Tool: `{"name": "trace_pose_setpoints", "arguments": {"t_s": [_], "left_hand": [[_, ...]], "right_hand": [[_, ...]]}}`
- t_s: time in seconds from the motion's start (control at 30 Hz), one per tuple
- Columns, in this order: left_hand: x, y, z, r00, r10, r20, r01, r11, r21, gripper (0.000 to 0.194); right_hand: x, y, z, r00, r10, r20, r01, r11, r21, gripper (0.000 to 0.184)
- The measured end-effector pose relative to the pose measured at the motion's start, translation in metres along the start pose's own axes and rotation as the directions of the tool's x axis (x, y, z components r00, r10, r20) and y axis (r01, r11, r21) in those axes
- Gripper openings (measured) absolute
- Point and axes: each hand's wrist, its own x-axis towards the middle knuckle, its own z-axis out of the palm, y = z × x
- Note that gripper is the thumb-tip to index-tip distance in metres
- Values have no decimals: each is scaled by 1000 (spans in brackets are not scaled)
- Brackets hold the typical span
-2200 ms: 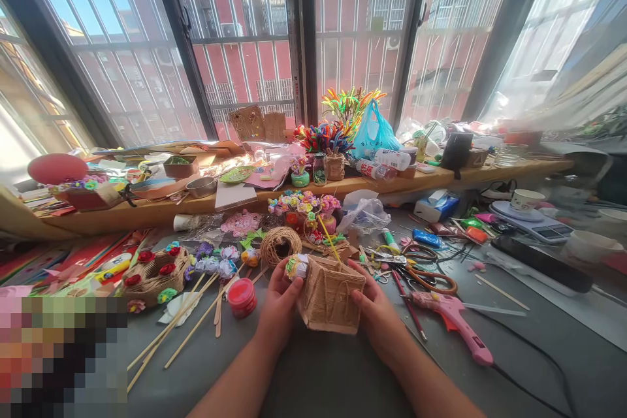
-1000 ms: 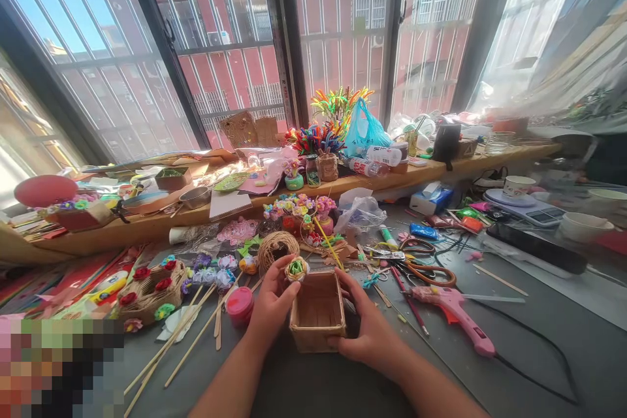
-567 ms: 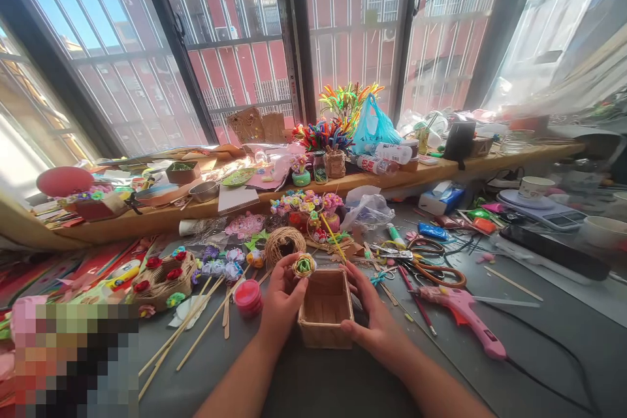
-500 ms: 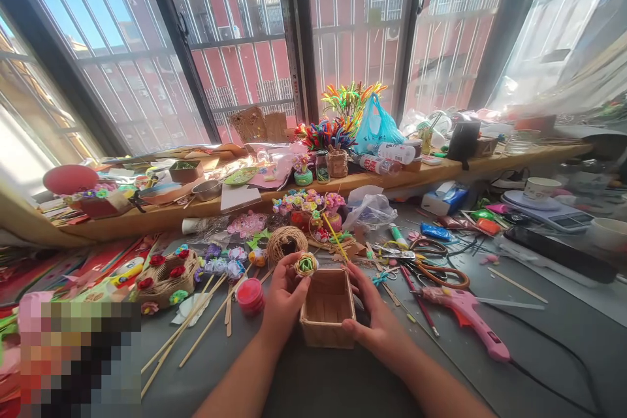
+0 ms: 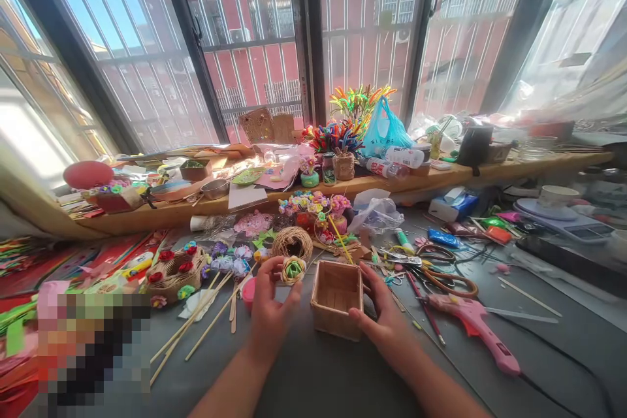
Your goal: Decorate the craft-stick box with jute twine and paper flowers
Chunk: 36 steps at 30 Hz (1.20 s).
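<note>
Between the thumb and fingers of my left hand (image 5: 274, 304) is a small green and cream craft flower (image 5: 294, 270), its face turned up. My right hand (image 5: 385, 313) grips the right side of an open square wooden box (image 5: 337, 323), thumb at the near corner and fingers along the far right edge. The box stands upright with its hollow inside facing me, a little apart from the flower. Just behind the flower sits a coil of brown twine (image 5: 292, 243). A pink round tub (image 5: 249, 292) is partly hidden by my left hand.
A pink hot glue gun (image 5: 482, 330) with its cable lies on the right, near scissors (image 5: 450, 281). Wooden sticks (image 5: 210, 317) and a flower-trimmed twine basket (image 5: 176, 274) are on the left. A crowded wooden ledge (image 5: 416, 179) runs along the back.
My left hand has drawn the flower leftward, away from the box's rim. The box now tilts less toward me, still in my right hand. The whole view has shifted slightly.
</note>
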Motion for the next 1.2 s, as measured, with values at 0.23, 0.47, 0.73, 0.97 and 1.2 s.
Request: {"name": "trace_pose_setpoints", "arguments": {"t_s": [0.23, 0.47, 0.73, 0.97, 1.2], "left_hand": [[-35, -20, -39, 976, 8, 216, -110, 877, 468, 50], [-40, -20, -40, 972, -85, 221, 0, 933, 359, 47], [-46, 12, -53, 841, 449, 303, -526, 810, 258, 59], [-50, 56, -42, 615, 571, 545, -782, 531, 326, 68], [-35, 60, -64, 662, 484, 572, -738, 551, 389, 58]], "right_hand": [[2, -12, 5, 996, 5, -87, -1, 999, 52, 79], [-3, -11, 7, 996, -69, 59, 60, 988, 139, 63], [-19, -40, 2, 887, -461, -10, 427, 829, -362, 53], [-52, -26, 50, 814, -519, 262, 581, 747, -324, 60], [-48, -42, 34, 925, -360, 123, 380, 875, -301, 57]]}}
